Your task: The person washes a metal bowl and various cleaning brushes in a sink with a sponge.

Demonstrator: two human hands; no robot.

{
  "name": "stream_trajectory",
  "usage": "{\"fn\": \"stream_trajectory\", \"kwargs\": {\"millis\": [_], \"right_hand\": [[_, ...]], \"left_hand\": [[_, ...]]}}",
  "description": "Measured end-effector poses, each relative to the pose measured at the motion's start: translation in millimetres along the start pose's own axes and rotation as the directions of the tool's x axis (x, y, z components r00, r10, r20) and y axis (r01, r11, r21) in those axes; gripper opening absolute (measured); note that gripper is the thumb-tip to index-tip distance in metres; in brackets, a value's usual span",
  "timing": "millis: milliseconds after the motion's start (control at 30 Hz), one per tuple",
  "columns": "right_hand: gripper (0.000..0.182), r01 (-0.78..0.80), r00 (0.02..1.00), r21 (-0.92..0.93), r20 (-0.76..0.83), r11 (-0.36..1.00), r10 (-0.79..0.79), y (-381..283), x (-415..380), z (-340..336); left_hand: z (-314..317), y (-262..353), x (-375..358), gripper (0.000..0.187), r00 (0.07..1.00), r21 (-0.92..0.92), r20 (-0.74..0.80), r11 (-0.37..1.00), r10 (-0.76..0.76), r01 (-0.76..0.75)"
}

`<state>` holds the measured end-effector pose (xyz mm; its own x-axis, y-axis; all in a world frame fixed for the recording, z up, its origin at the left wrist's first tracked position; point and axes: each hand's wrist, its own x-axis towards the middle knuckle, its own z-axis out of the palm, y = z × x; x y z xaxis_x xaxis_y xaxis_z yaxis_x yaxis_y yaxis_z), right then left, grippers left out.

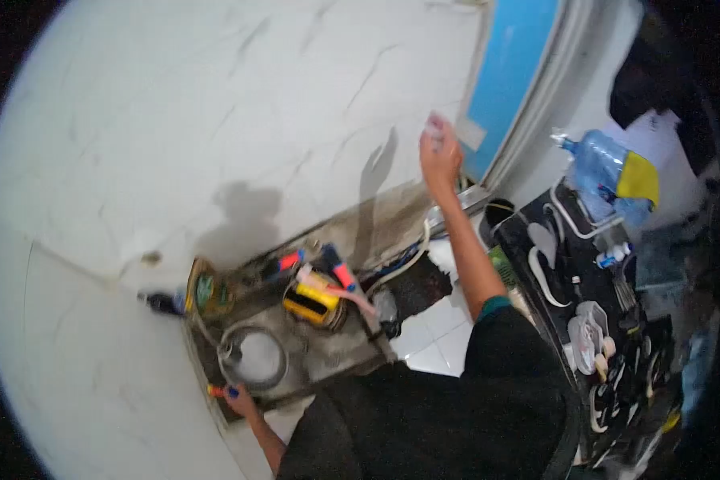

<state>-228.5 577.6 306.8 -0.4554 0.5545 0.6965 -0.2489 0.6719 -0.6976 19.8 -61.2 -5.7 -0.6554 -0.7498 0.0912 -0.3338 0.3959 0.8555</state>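
Observation:
At the lower left, my left hand point(240, 402) is closed on a small red-and-yellow object point(216, 390) with a blue part, beside a round metal basin point(252, 358) set in a grey counter point(336, 354). My right hand point(440, 164) is raised in front of the white marbled wall, its fingers curled together. Something pale and pinkish point(436, 126) shows at its fingertips, too blurred to name. Between the hands, a yellow-and-black object point(314, 302) sits on the counter with red-and-blue handled tools point(340, 270) against it.
A dark rack at right carries a big blue water bottle point(604, 168), a yellow cloth point(638, 182), a clear plastic container point(588, 332) and several utensils. A blue door panel point(508, 72) stands beyond my right hand. A dark bottle point(162, 302) lies near the left wall.

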Motion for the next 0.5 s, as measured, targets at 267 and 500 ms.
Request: {"fn": "stream_trajectory", "kwargs": {"millis": [267,500], "right_hand": [[0.068,0.442,0.839,-0.461,-0.091,0.770,-0.536,13,248,-22],[0.073,0.471,0.825,-0.462,-0.071,0.752,-0.561,26,287,27]], "left_hand": [[0,59,-13,0.040,0.990,0.264,0.004,0.955,-0.144,0.138],[13,14,6,0.041,0.992,0.072,0.119,0.997,-0.045,0.036]]}}
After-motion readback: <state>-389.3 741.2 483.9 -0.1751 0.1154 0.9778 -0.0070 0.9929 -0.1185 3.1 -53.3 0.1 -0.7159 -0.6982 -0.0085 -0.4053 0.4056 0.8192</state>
